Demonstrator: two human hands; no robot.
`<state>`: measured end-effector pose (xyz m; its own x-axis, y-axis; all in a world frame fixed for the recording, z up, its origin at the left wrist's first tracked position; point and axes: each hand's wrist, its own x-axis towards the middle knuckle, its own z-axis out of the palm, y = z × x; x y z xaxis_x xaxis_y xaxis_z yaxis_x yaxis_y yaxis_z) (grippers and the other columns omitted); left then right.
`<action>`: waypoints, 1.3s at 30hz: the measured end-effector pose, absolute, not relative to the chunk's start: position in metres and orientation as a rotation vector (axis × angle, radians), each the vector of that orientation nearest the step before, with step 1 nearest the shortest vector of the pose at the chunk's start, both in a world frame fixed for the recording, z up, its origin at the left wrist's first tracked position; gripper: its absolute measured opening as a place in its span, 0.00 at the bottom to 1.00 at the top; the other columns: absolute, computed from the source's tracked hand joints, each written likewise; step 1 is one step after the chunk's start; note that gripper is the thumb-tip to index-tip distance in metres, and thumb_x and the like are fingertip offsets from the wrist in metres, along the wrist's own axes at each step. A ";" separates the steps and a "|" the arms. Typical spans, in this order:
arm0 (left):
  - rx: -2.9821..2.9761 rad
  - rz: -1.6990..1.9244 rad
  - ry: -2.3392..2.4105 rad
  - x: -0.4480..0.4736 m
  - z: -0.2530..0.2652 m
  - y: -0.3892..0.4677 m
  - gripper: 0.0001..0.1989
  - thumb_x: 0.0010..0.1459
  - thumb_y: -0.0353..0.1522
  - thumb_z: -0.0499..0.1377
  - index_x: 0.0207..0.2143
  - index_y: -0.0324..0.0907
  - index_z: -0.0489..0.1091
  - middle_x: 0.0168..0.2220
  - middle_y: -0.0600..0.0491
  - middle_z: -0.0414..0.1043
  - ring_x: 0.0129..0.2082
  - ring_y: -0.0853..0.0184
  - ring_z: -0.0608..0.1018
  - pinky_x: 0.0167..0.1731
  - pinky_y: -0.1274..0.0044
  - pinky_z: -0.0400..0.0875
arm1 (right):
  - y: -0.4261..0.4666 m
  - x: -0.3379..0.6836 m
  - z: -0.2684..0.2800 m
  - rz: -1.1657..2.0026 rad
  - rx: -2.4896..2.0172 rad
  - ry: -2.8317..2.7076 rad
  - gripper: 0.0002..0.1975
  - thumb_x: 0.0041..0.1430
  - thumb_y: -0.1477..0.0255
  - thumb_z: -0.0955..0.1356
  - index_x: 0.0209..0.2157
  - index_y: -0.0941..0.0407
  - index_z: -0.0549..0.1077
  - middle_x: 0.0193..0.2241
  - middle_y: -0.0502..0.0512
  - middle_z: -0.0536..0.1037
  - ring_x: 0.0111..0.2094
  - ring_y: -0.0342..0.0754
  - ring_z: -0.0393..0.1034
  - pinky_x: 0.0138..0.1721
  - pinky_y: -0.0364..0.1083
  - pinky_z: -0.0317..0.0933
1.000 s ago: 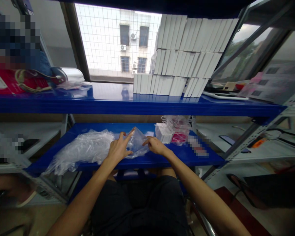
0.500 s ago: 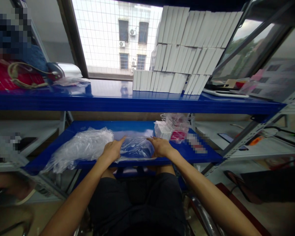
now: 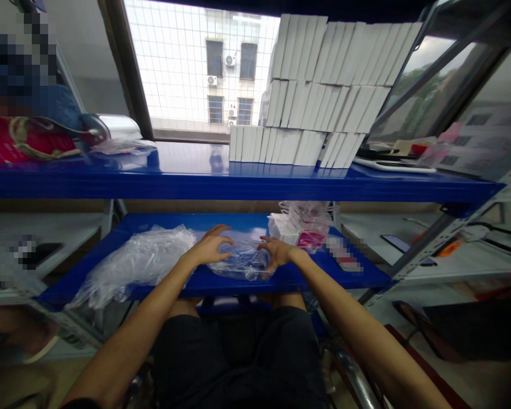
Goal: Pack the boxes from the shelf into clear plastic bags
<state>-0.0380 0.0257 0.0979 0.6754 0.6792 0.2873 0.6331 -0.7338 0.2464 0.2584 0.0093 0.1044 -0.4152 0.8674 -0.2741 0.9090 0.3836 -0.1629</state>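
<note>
A clear plastic bag (image 3: 242,262) lies on the blue lower shelf (image 3: 234,222) in front of me, between my two hands. At its left side, my left hand (image 3: 212,245) is open, with thumb and fingers spread apart over the bag's edge. My right hand (image 3: 277,253) is at the bag's right side, its fingers curved and apart, touching or just above the plastic. To the left rests a heap of clear plastic bags (image 3: 140,258). Behind my right hand stand small white boxes (image 3: 283,227) beside crumpled plastic wrap (image 3: 310,215) and a pink packet (image 3: 313,240).
Stacked white boxes (image 3: 315,105) fill part of the blue upper shelf (image 3: 174,180) by the window. A dark-screened phone (image 3: 402,249) lies on the right-hand shelf. Slanted metal posts (image 3: 434,236) flank the lower shelf. A red bag (image 3: 29,139) sits at upper left.
Both hands have loosened from the plastic bag. My left hand's fingers have spread and lifted, and the bag now lies a little lower and more crumpled between them.
</note>
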 end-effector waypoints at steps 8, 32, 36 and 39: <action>2.789 0.172 1.247 -0.028 0.091 -0.002 0.41 0.51 0.47 0.68 0.66 0.50 0.65 0.66 0.43 0.66 0.72 0.39 0.52 0.66 0.50 0.52 | 0.012 0.258 0.101 -0.311 1.533 2.695 0.50 0.37 0.52 0.81 0.62 0.53 0.72 0.71 0.65 0.56 0.71 0.74 0.48 0.69 0.65 0.47; 2.323 2.032 1.067 -0.019 0.331 -0.072 0.12 0.64 0.36 0.55 0.38 0.42 0.78 0.24 0.55 0.77 0.24 0.68 0.79 0.30 0.79 0.72 | -0.086 0.167 0.296 1.431 1.180 3.636 0.16 0.67 0.70 0.63 0.23 0.54 0.69 0.23 0.53 0.72 0.27 0.47 0.64 0.33 0.48 0.55; 2.216 1.894 1.355 -0.027 0.364 -0.026 0.15 0.62 0.31 0.55 0.47 0.42 0.77 0.31 0.53 0.80 0.33 0.64 0.81 0.41 0.75 0.74 | -0.049 0.151 0.351 1.584 1.671 3.479 0.12 0.67 0.69 0.62 0.32 0.55 0.74 0.32 0.58 0.77 0.35 0.51 0.69 0.37 0.48 0.59; 2.266 1.564 1.503 -0.031 0.364 -0.004 0.24 0.61 0.32 0.57 0.60 0.42 0.70 0.41 0.48 0.81 0.39 0.62 0.81 0.47 0.71 0.75 | -0.028 0.143 0.369 1.396 1.855 3.369 0.15 0.67 0.67 0.62 0.49 0.56 0.75 0.48 0.63 0.78 0.43 0.55 0.73 0.39 0.49 0.63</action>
